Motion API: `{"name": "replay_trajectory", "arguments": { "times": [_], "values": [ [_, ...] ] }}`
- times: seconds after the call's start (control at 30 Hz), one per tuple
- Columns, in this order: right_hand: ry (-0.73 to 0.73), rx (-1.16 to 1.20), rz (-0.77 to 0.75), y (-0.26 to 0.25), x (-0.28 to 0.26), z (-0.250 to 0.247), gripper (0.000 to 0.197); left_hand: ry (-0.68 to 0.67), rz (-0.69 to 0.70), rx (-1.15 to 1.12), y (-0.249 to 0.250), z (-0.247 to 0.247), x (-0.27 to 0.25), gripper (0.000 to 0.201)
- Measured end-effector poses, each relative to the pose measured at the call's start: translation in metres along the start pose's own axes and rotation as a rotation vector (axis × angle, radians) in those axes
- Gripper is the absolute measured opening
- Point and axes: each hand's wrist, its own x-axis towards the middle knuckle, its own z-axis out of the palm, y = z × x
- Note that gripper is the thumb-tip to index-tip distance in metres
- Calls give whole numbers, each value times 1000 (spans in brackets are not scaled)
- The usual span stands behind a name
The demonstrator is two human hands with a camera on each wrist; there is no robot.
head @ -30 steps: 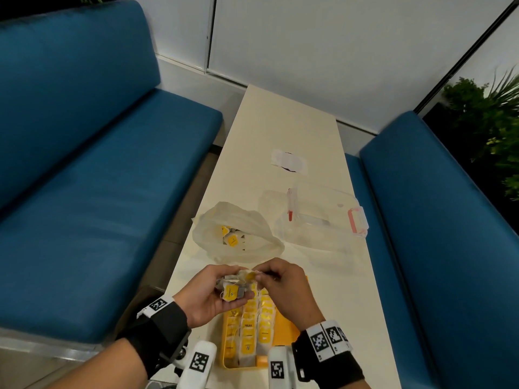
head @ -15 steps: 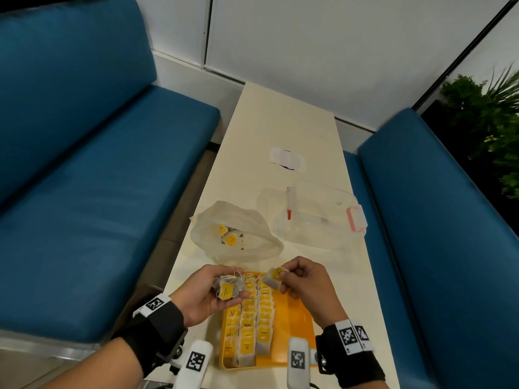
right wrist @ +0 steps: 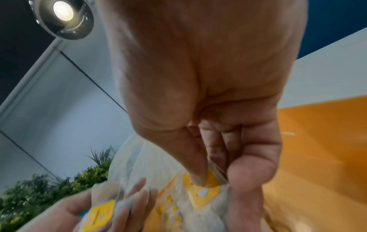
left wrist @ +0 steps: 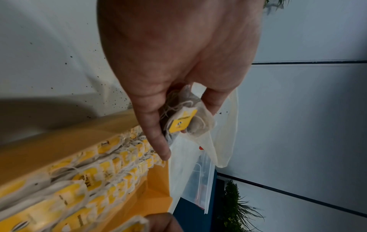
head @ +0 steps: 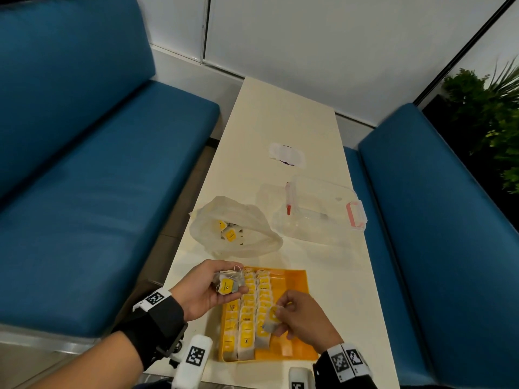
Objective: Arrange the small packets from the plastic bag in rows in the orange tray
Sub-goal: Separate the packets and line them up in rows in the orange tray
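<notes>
One packet point(head: 271, 322) is pinched in the right hand point(head: 302, 318) over the tray point(head: 295, 284); a bunch point(head: 227, 283) is gripped in the left hand point(head: 202, 290).

Could not read the print on the yellow tags of the packets point(head: 247, 318) lined up in the orange tray point(head: 292, 282): too small from the head, smeared at the left wrist. Lost the tray's near right corner under the right hand point(head: 306, 318). Could not count the bunch of packets point(left wrist: 184, 116) inside the left hand point(head: 202, 290), nor those in the plastic bag point(head: 252, 220)
</notes>
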Motion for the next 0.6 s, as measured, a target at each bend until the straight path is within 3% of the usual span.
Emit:
{"name": "replay_trajectory", "arguments": {
  "times": [0.2, 0.6],
  "values": [
    [-82, -131, 109, 16, -5, 19, 8, 10, 8, 9, -1, 0, 0, 30],
    [-12, -313, 70, 34, 4, 41, 13, 10, 10, 3, -2, 0, -1, 33]
  ]
}}
